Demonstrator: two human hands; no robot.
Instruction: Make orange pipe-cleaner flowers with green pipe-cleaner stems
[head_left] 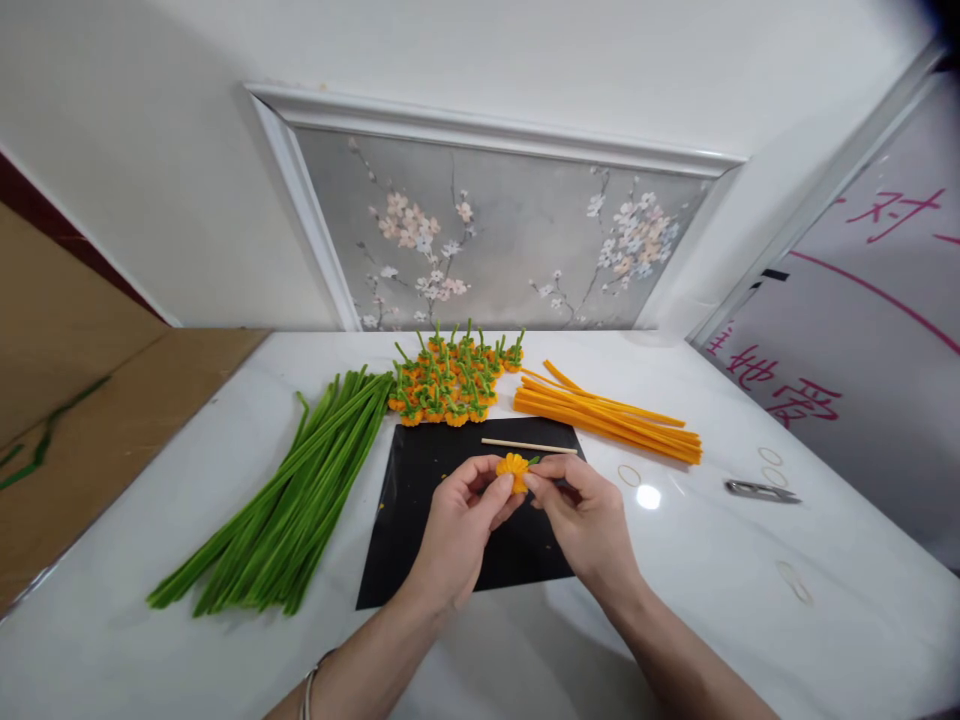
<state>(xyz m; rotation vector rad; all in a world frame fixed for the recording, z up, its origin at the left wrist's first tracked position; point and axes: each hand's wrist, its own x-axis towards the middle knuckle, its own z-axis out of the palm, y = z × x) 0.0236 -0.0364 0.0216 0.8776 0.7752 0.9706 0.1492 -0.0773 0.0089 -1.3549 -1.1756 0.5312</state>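
Observation:
My left hand (461, 515) pinches a small orange fuzzy flower piece (513, 466) over the black mat (409, 520). On its right side, my right hand (589, 515) has thumb and finger closed on a short green stem (534, 461) beside the orange piece. A thin wooden stick (529, 446) lies on the mat just beyond my hands. Many similar orange pieces with green stems (450, 380) stand grouped behind the mat.
Long green fuzzy stems (300, 500) lie left of the mat. Orange fuzzy stems (607, 415) are at the back right. Small snips (761, 491) and rubber bands (628, 475) rest on the white table (712, 600). Cardboard (112, 420) borders the left side.

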